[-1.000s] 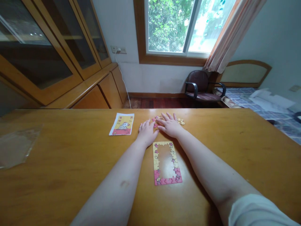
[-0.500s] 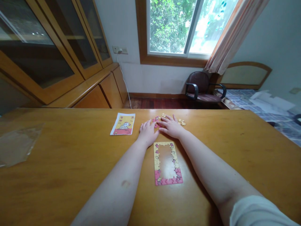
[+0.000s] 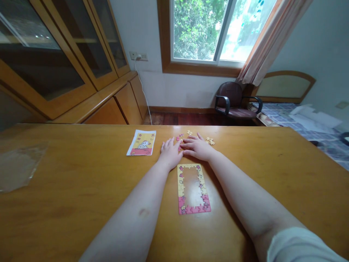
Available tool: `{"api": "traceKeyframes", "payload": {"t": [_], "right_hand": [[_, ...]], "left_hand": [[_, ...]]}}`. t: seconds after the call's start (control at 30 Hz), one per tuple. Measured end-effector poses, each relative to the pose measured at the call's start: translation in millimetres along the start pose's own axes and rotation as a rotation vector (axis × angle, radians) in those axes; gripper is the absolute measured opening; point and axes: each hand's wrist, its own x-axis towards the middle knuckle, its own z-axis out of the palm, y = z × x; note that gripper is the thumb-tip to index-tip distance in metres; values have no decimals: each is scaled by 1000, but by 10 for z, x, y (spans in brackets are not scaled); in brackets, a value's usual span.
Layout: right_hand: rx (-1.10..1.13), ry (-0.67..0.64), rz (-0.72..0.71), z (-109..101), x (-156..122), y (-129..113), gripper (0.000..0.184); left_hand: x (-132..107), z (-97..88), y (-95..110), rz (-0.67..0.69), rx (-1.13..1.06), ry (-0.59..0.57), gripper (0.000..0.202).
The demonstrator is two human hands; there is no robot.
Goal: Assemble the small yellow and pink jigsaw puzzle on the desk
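Note:
Loose pink puzzle pieces (image 3: 178, 138) lie at the far side of the table between my two hands, partly hidden by the fingers. My left hand (image 3: 170, 153) rests beside them, palm down with its fingers stretched forward. From the right, my right hand (image 3: 196, 147) reaches over some of the pieces with spread fingers. Yellow puzzle pieces (image 3: 209, 141) lie to its right, and a few more are just beyond it. Nearer to me, a joined puzzle border (image 3: 194, 209), yellow above and pink below, surrounds bare wood.
A picture card (image 3: 142, 143) with a white animal lies left of my left hand. At the table's left edge is a clear plastic bag (image 3: 21, 167). Past the wooden table (image 3: 89, 182) stand an armchair (image 3: 231, 100), a bed (image 3: 300, 112) and a glass-fronted cabinet (image 3: 95, 83).
My right hand has shifted slightly left, over the pink pieces. The left hand stays almost in place. The view has moved a little.

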Motion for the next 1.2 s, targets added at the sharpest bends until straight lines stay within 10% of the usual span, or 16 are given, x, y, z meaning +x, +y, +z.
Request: {"api": "traceKeyframes", "payload": {"t": [0.3, 0.77, 1.0, 1.2], "right_hand": [[3, 76, 96, -34, -26, 92, 37], [-139, 189, 665, -90, -119, 480, 57], [-108, 112, 339, 93, 89, 290, 57], [-39, 7, 382, 118, 145, 253, 59]], "left_hand": [[8, 3, -4, -1, -1, -8, 58], [12, 17, -15, 23, -41, 4, 57], [12, 30, 9, 21, -25, 25, 55], [18, 45, 4, 16, -27, 23, 56]]}}
